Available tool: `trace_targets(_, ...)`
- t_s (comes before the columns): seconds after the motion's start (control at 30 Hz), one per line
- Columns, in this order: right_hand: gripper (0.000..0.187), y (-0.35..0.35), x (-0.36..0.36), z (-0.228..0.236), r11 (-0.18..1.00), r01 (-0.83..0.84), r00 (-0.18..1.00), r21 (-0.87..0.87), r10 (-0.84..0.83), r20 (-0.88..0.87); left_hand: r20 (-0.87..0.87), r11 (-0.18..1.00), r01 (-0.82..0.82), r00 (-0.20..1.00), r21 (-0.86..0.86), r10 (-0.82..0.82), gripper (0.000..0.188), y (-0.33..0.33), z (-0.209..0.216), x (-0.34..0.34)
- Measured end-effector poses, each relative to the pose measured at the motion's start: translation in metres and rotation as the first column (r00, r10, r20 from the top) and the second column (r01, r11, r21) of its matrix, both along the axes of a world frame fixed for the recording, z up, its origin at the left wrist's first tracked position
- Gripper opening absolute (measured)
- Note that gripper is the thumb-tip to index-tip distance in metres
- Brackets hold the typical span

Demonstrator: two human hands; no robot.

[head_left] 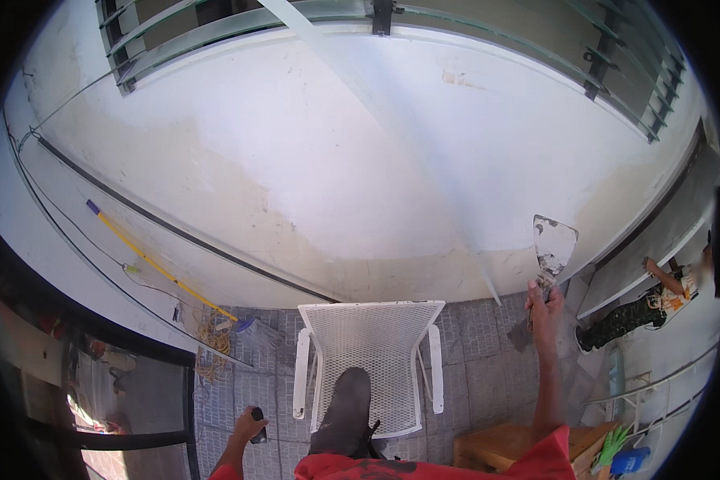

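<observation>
My right hand (545,308) is closed round the handle of a putty knife (555,242), raised in front of the wall. Its wide blade points up and is smeared with white and dark residue. Low at the left, my left hand (246,424) grips a small black object (258,426) whose kind I cannot make out. Between my hands stands a white metal mesh chair (376,340), with my dark-trousered leg over its seat. The wall (336,160) ahead has a bright white area above bare, beige patches.
Louvre windows (488,34) run along the top. A yellow-handled broom (160,264) leans at the left beside coiled cord (214,340). At the right another person (656,308) is near a door. A wooden piece of furniture (496,446), green gloves (614,445) and a blue container (632,460) lie lower right.
</observation>
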State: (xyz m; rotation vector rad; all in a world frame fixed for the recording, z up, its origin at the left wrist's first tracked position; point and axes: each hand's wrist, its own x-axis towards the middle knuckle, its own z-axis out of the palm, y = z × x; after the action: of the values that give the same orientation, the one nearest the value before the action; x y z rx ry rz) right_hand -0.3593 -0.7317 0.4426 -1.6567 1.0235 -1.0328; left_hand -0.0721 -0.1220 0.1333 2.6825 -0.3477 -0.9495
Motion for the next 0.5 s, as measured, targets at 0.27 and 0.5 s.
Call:
trace_targets(0.27,0.024,0.063,-0.003,-0.041,0.953,0.106,0.947,0.285,-0.009,-0.321,0.161,0.823,-0.485,0.824,-0.296,0.544,0.067,-0.105,0.057,0.107)
trace_targets(0.5,0.032,0.111,-0.063,-0.136,0.941,0.172,0.867,0.291,-0.004,-0.499,-0.546,0.583,-0.688,0.715,-0.432,0.438,0.053,-0.231,0.14,0.043)
